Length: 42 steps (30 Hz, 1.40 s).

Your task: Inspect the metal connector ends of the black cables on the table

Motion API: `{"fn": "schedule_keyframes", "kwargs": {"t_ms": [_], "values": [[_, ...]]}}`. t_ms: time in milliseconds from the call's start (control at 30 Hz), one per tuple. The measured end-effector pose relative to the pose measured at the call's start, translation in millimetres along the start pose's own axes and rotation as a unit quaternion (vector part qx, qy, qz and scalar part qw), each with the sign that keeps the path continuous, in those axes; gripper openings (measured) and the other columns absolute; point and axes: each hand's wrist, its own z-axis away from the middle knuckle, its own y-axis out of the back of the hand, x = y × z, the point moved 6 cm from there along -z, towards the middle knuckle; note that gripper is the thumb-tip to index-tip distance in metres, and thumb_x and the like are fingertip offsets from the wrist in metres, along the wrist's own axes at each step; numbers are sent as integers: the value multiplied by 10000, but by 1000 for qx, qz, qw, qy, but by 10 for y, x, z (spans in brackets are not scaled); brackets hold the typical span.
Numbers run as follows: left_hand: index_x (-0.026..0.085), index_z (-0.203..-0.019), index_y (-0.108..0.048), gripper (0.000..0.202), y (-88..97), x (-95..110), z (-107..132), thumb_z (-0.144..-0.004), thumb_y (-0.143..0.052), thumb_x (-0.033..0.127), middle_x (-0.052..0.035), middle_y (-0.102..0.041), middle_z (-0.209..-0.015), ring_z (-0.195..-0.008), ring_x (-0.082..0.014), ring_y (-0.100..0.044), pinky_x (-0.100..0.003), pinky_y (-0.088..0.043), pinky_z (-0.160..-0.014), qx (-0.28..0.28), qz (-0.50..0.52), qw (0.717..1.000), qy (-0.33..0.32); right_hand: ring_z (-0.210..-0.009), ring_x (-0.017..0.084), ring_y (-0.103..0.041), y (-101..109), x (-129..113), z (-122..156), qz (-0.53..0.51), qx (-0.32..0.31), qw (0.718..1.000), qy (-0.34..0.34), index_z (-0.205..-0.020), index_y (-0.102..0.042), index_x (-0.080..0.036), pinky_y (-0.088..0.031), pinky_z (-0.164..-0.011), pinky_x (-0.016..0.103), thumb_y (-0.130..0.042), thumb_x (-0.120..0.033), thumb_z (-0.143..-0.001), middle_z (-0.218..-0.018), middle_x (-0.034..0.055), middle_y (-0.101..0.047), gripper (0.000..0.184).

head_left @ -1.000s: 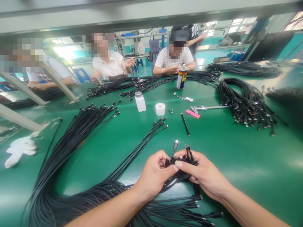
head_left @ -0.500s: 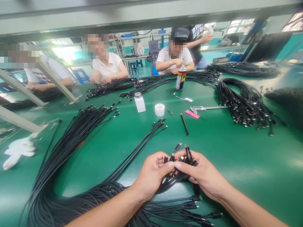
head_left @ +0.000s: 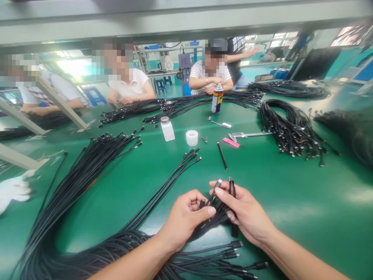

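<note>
My left hand [head_left: 189, 217] is closed around several black USB cables [head_left: 208, 223], whose connector ends stick up past the thumb. In my right hand [head_left: 244, 208] a black utility knife [head_left: 232, 190] lies upright against the fingers, its blade tip pointing away from me. The right thumb and forefinger also pinch one cable's USB connector [head_left: 218, 184]. Both hands are close together above the table. Below them, loose cable ends [head_left: 230, 254] fan out to the right from a thick cable bundle [head_left: 110, 249] that curves round from the left.
On the green table [head_left: 276, 179] stand a spray can [head_left: 217, 100], a white bottle [head_left: 167, 130] and a tape roll [head_left: 191, 137]. Calipers [head_left: 250, 135], a pink packet [head_left: 231, 142] and a black stick [head_left: 222, 156] lie beyond my hands. More cable bundles [head_left: 291, 128] lie right. Co-workers sit opposite.
My right hand has shifted slightly up and apart from the left, now pinching one connector. The loose connectors between the hands have moved. The view has shifted a little.
</note>
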Motion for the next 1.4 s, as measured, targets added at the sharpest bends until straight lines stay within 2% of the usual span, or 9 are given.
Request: {"fn": "schedule_keyframes", "kwargs": {"t_ms": [200,400,567,667,767,967,1200,1400], "values": [[150,-739,-535,346,0,-18,-10,-707,-829,328,15,-607,-676,-627,-101,-497,-224,-372,-612,-3,1,1000,4,-430,-14,-374,-18,-13,3,-7,-7,1000,15,-1094,-698,-197,-226,-376,130,-743,-476,-807,-991,68,-703,403],[152,-748,-539,346,13,-28,-13,-712,-831,334,25,-596,-676,-621,-94,-495,-215,-356,-602,-5,1,1000,0,-437,-4,-381,-14,-21,-15,-7,-4,1000,25,-1095,-687,-168,-274,-393,136,-743,-460,-811,-1011,111,-731,411],[144,-807,-584,313,26,-31,-10,-731,-820,334,14,-612,-716,-660,-99,-513,-217,-378,-638,0,0,1000,7,-447,13,-398,-4,-26,-35,6,3,999,48,-1018,-668,-147,-281,-399,154,-747,-451,-811,-883,62,-705,376],[141,-850,-625,297,30,-13,-6,-727,-823,326,-1,-626,-775,-702,-100,-510,-214,-383,-665,4,-9,1000,10,-446,18,-369,10,-21,-48,10,12,998,62,-828,-595,-149,-279,-409,160,-770,-455,-785,-682,-27,-587,356],[144,-878,-644,295,31,4,3,-726,-823,321,-15,-632,-818,-746,-112,-517,-220,-386,-690,3,-20,1000,16,-440,24,-351,21,-14,-57,18,20,997,69,-736,-504,-165,-268,-411,168,-781,-451,-774,-603,-66,-481,399],[145,-931,-658,281,31,38,15,-755,-796,316,-31,-618,-856,-785,-133,-522,-248,-389,-735,-13,-35,999,20,-447,33,-356,18,-38,-49,34,22,997,67,-723,-493,-168,-262,-414,177,-777,-457,-769,-602,-62,-470,408],[153,-935,-685,283,141,62,6,-755,-788,345,27,-489,-718,-680,-109,-434,-226,-348,-637,59,-122,990,-27,-439,34,-337,14,-45,-36,40,19,998,53,-740,-521,-165,-238,-402,179,-772,-468,-766,-580,-72,-435,394],[148,-935,-649,318,164,43,-8,-716,-813,310,31,-551,-680,-628,-100,-499,-216,-376,-619,77,-90,993,-19,-441,36,-334,29,-15,-40,37,18,998,42,-746,-504,-174,-219,-396,181,-764,-465,-777,-595,-73,-433,391]]}}
